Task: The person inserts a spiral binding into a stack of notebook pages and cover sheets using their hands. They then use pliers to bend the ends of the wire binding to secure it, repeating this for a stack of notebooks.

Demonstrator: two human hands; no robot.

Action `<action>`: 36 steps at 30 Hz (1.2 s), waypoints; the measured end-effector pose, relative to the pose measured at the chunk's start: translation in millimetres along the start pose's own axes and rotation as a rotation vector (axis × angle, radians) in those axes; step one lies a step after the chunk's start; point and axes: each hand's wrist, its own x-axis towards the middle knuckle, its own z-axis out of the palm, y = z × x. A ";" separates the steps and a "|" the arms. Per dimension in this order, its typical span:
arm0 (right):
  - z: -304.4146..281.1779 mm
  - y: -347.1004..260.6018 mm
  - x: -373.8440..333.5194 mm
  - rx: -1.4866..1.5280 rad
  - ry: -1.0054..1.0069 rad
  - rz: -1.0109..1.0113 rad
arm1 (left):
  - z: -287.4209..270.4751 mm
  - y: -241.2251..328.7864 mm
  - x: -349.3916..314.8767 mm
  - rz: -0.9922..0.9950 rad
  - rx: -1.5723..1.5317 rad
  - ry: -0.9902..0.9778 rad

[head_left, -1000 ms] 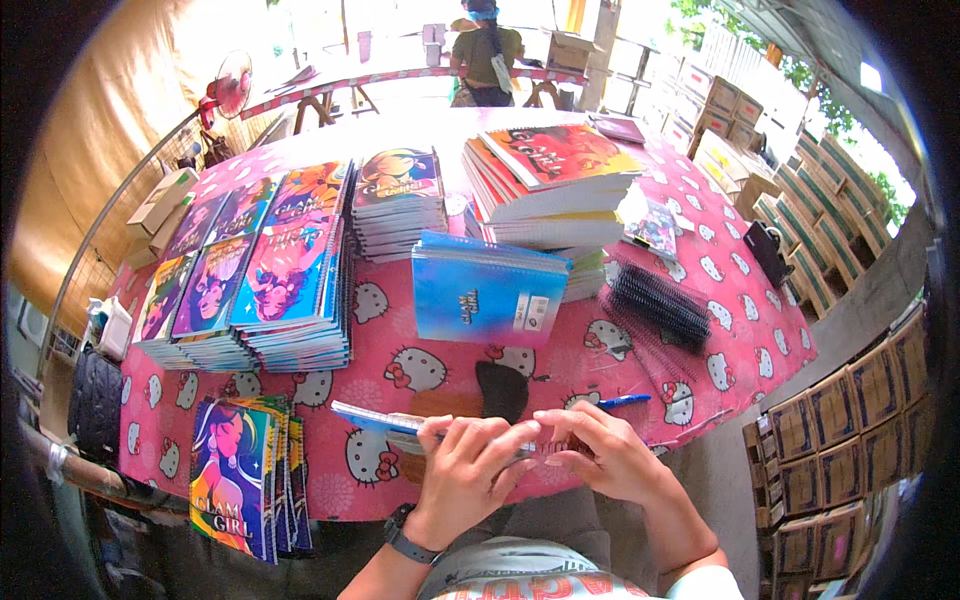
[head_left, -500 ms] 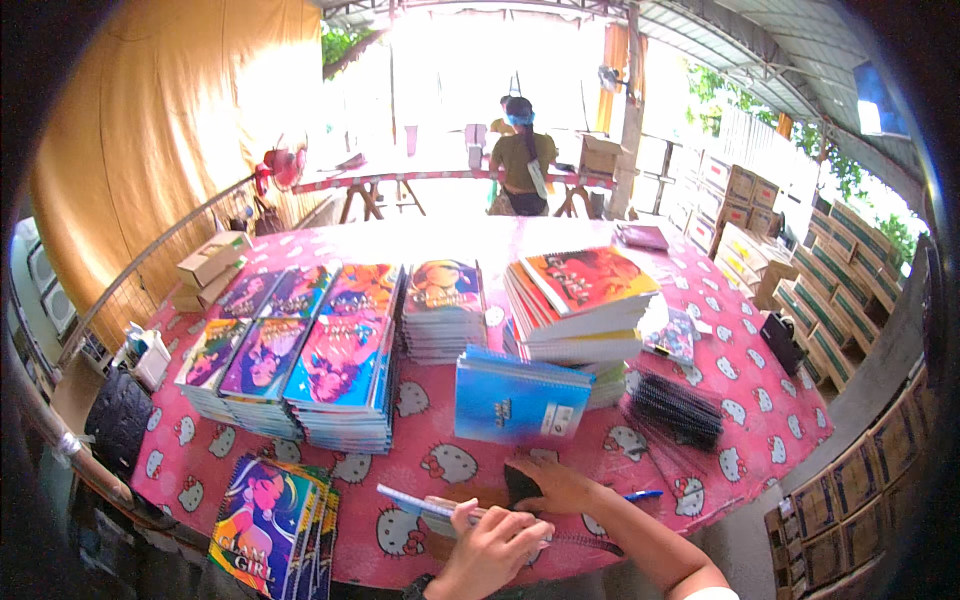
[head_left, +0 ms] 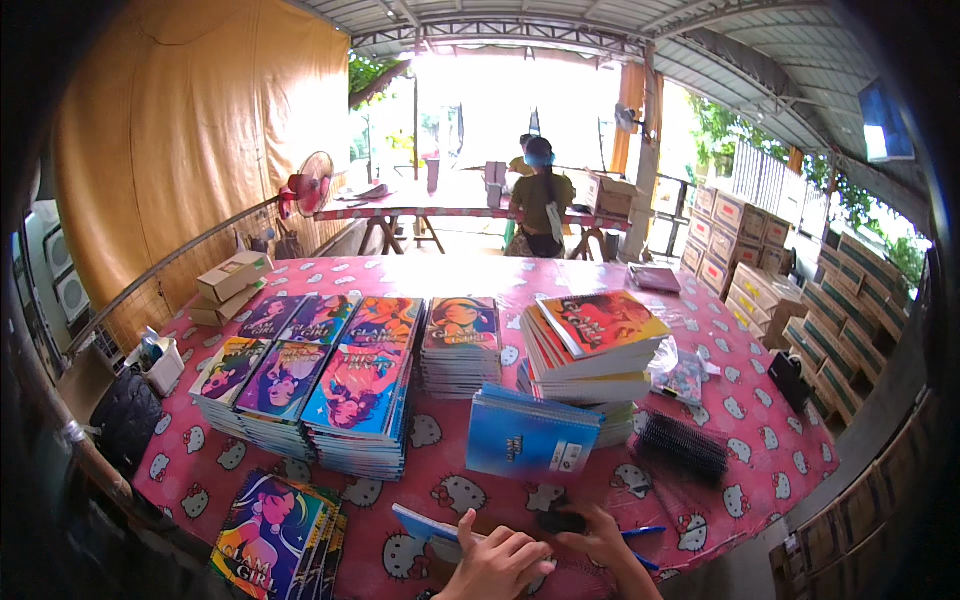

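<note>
A blue-covered notebook (head_left: 428,527) lies low and tilted near the front of the table. My left hand (head_left: 502,562) is closed over its right part, thumb raised toward the far side. Just to the right, my right hand (head_left: 603,542) has its fingers on a small black object (head_left: 562,519) whose kind I cannot make out. A blue pen (head_left: 643,531) lies beside that hand. Beyond the hands stands a leaning batch of blue spiral notebooks (head_left: 535,430). At the front left is a fanned pile of colourful notebooks (head_left: 270,535).
Tall stacks of spiral notebooks (head_left: 360,375) cover the left and middle of the pink table (head_left: 755,500). A mixed notebook stack (head_left: 600,330) and a bundle of black binding coils (head_left: 682,447) stand right. Small cardboard boxes (head_left: 232,278) sit far left. People (head_left: 543,205) are at another table.
The whole view has tilted up, so the table sits lower in the picture. My right hand has drawn back a little from the black object, which shows more; my left hand stays at the notebook.
</note>
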 end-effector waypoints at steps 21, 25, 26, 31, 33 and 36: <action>15.9 90.4 -49.7 0.784 -0.109 0.165 | -6.5 -11.1 5.5 -0.059 -0.087 -0.204; -16.2 -41.4 -16.1 0.740 -0.214 -0.159 | -19.9 -20.9 1.4 -0.247 -0.082 -0.111; -21.5 -60.6 -14.9 0.615 -0.249 -0.148 | -20.5 -25.6 -3.7 -0.259 -0.031 -0.121; -44.1 -83.7 2.2 -0.110 -0.272 0.093 | -20.3 -23.0 -8.5 -0.249 -0.074 -0.092; -41.9 -90.4 1.7 0.371 -0.410 -0.127 | -20.8 -23.3 -6.2 -0.237 -0.080 -0.097; -34.2 -89.1 16.7 0.018 -0.415 0.100 | -21.2 -23.9 -6.5 -0.274 -0.100 -0.082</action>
